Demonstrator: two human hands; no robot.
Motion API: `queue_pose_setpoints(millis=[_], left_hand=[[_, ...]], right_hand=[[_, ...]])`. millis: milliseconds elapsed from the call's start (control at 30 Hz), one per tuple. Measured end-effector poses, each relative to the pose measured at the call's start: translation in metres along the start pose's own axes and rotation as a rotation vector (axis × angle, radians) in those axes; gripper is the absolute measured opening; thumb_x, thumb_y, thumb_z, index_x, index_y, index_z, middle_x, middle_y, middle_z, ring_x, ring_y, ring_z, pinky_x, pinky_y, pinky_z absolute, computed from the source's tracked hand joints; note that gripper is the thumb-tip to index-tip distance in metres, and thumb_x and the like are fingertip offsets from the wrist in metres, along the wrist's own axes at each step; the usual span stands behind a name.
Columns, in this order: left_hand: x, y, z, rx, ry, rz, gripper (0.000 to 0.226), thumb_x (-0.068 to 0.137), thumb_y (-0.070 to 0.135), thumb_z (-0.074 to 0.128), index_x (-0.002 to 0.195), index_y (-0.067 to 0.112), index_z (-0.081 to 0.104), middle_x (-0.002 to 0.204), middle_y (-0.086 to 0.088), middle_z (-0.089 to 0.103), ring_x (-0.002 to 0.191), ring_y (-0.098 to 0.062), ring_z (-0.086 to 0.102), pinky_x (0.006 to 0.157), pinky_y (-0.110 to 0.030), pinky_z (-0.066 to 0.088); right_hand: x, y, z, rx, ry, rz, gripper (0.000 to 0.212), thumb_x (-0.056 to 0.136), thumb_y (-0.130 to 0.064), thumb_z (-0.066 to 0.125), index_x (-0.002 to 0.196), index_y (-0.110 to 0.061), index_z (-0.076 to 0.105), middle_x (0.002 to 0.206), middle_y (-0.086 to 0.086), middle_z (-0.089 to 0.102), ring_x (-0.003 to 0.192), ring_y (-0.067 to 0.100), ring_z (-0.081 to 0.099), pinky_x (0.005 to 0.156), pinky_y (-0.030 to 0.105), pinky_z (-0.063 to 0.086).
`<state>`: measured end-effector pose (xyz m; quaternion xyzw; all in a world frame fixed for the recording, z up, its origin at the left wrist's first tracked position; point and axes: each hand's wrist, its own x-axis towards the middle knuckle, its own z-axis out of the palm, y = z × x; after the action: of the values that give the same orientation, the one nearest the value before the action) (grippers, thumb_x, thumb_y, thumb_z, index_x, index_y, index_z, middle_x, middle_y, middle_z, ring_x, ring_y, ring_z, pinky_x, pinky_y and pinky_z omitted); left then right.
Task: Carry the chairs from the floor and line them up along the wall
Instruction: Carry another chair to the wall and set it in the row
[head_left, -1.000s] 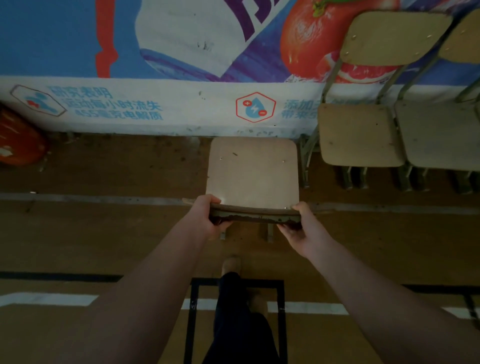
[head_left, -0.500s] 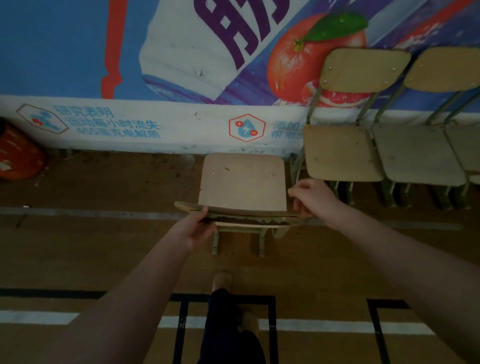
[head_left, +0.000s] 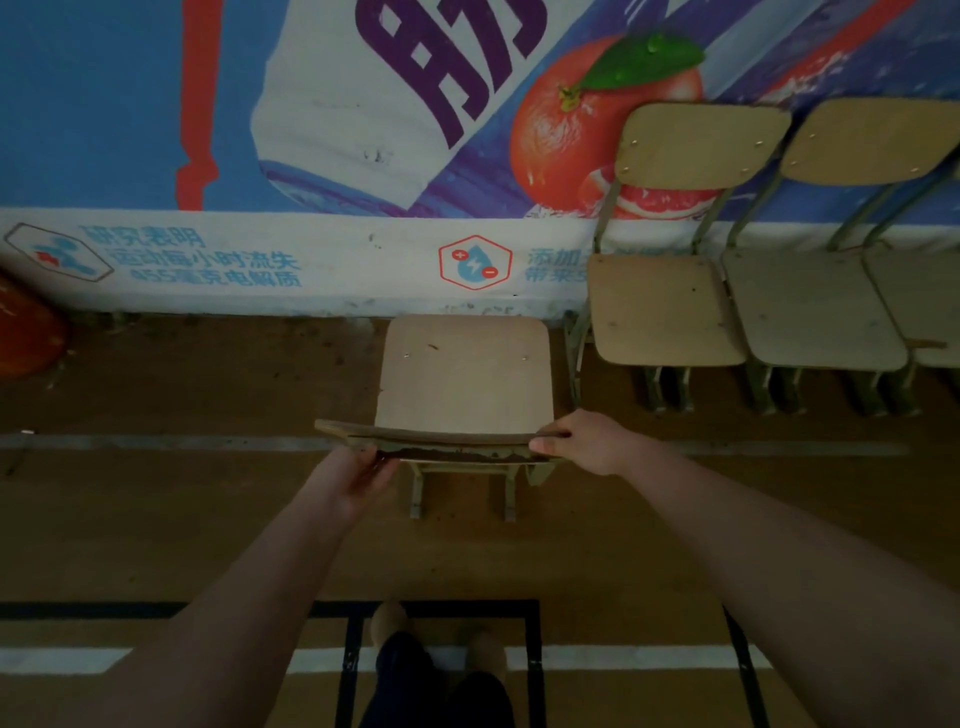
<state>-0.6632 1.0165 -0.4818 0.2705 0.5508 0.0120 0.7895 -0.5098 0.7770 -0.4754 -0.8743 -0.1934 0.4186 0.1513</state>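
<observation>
**Desk:** What is in the person's hands?

**Photographer:** A pale plywood chair (head_left: 462, 379) with an olive metal frame, held by its curved backrest (head_left: 441, 441). The backrest is turned toward the person and the seat points at the wall. The left hand (head_left: 353, 475) lies palm up at the backrest's left end, fingers curled under the board. The right hand (head_left: 582, 441) clasps the right end, thumb along the near face and fingers folded over the top edge.

**Desk:** Where is the chair?

**Photographer:** Over the brown wooden floor (head_left: 208, 519); whether its feet touch the floor cannot be told. The seat's far edge is near the foot of a printed blue-and-white wall banner (head_left: 363, 130) showing a large orange fruit. The chair sits just to the left of a row of matching chairs (head_left: 665, 306), whose backs are toward that banner. A narrow gap separates it from the nearest one.

**Desk:** Anything else in view?

**Photographer:** A rounded orange object (head_left: 26, 332) at the left edge by the wall, too cropped to name. At the bottom, the person's dark trousers (head_left: 415, 686) and tan shoes (head_left: 389, 621) stand among black and white court lines (head_left: 62, 660).
</observation>
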Motion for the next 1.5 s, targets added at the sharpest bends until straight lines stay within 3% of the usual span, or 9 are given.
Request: queue_pose_setpoints(millis=[233, 400, 633, 800, 1067, 1133, 1300, 1433, 1500], left_hand=[[0.005, 0.027, 0.007, 0.21, 0.04, 0.037, 0.016, 0.094, -0.008, 0.044, 0.088, 0.0, 0.056, 0.089, -0.016, 0.061, 0.08, -0.023, 0.061, 0.049, -0.028, 0.058], [0.021, 0.079, 0.007, 0.368, 0.087, 0.142, 0.023, 0.095, -0.005, 0.041, 0.079, 0.003, 0.054, 0.078, -0.01, 0.057, 0.068, -0.017, 0.056, 0.042, -0.019, 0.051], [0.062, 0.159, 0.011, 0.489, 0.148, 0.19, 0.026, 0.096, -0.003, 0.038, 0.076, 0.009, 0.05, 0.077, -0.009, 0.054, 0.067, -0.015, 0.054, 0.06, -0.024, 0.049], [0.081, 0.194, -0.004, 0.553, 0.129, 0.068, 0.024, 0.096, -0.006, 0.037, 0.078, 0.002, 0.051, 0.078, -0.012, 0.055, 0.068, -0.019, 0.056, 0.039, -0.023, 0.05], [0.07, 0.188, -0.003, 0.439, 0.12, 0.037, 0.015, 0.097, -0.001, 0.044, 0.09, -0.001, 0.057, 0.085, -0.017, 0.063, 0.074, -0.025, 0.063, 0.046, -0.031, 0.057], [0.057, 0.176, 0.002, 0.427, 0.153, 0.067, 0.013, 0.096, 0.001, 0.046, 0.091, 0.0, 0.058, 0.085, -0.016, 0.064, 0.073, -0.025, 0.065, 0.047, -0.033, 0.057], [0.033, 0.125, 0.012, 0.365, 0.252, 0.139, 0.012, 0.094, 0.005, 0.048, 0.092, 0.005, 0.06, 0.08, -0.009, 0.064, 0.062, -0.019, 0.066, 0.037, -0.023, 0.049], [0.034, 0.076, 0.012, 0.376, 0.249, 0.131, 0.022, 0.09, 0.004, 0.056, 0.111, 0.008, 0.064, 0.105, -0.011, 0.07, 0.087, -0.019, 0.069, 0.072, -0.033, 0.059], [0.032, 0.061, 0.011, 0.364, 0.193, 0.152, 0.033, 0.086, 0.002, 0.062, 0.117, 0.014, 0.063, 0.113, -0.006, 0.066, 0.097, -0.019, 0.065, 0.072, -0.03, 0.058]], right_hand=[[0.015, -0.031, -0.026, 0.002, -0.187, 0.047, 0.056, 0.087, -0.045, 0.066, 0.135, -0.017, 0.055, 0.143, 0.004, 0.051, 0.131, 0.025, 0.045, 0.108, 0.039, 0.034], [0.045, -0.068, -0.012, 0.051, -0.299, 0.09, 0.066, 0.085, -0.049, 0.068, 0.139, -0.018, 0.051, 0.144, 0.004, 0.049, 0.131, 0.025, 0.046, 0.107, 0.044, 0.04], [0.076, -0.118, 0.0, 0.202, -0.311, 0.057, 0.046, 0.09, -0.039, 0.066, 0.132, -0.022, 0.059, 0.139, 0.001, 0.054, 0.128, 0.02, 0.049, 0.099, 0.036, 0.045], [0.096, -0.142, -0.008, 0.167, -0.374, 0.076, 0.044, 0.088, -0.03, 0.07, 0.129, -0.019, 0.061, 0.131, 0.002, 0.06, 0.118, 0.02, 0.056, 0.088, 0.032, 0.05], [0.111, -0.16, -0.026, 0.059, -0.53, 0.089, 0.043, 0.085, -0.026, 0.073, 0.126, -0.017, 0.063, 0.122, 0.005, 0.065, 0.107, 0.021, 0.063, 0.09, 0.037, 0.055], [0.115, -0.177, -0.04, 0.004, -0.502, 0.011, 0.036, 0.088, -0.024, 0.07, 0.123, -0.017, 0.063, 0.119, 0.004, 0.065, 0.102, 0.019, 0.064, 0.085, 0.033, 0.055], [0.117, -0.217, -0.077, -0.156, -0.181, -0.378, 0.019, 0.09, -0.011, 0.063, 0.109, -0.013, 0.066, 0.096, -0.001, 0.064, 0.086, 0.013, 0.062, 0.072, 0.022, 0.05], [0.126, -0.217, -0.074, -0.498, -0.162, -0.573, 0.021, 0.092, -0.011, 0.057, 0.109, -0.015, 0.069, 0.108, 0.004, 0.065, 0.102, 0.021, 0.061, 0.09, 0.031, 0.049], [0.131, -0.219, -0.064, -0.603, -0.182, -0.621, 0.028, 0.094, -0.007, 0.049, 0.116, -0.015, 0.066, 0.121, 0.008, 0.062, 0.111, 0.024, 0.058, 0.093, 0.032, 0.047]])
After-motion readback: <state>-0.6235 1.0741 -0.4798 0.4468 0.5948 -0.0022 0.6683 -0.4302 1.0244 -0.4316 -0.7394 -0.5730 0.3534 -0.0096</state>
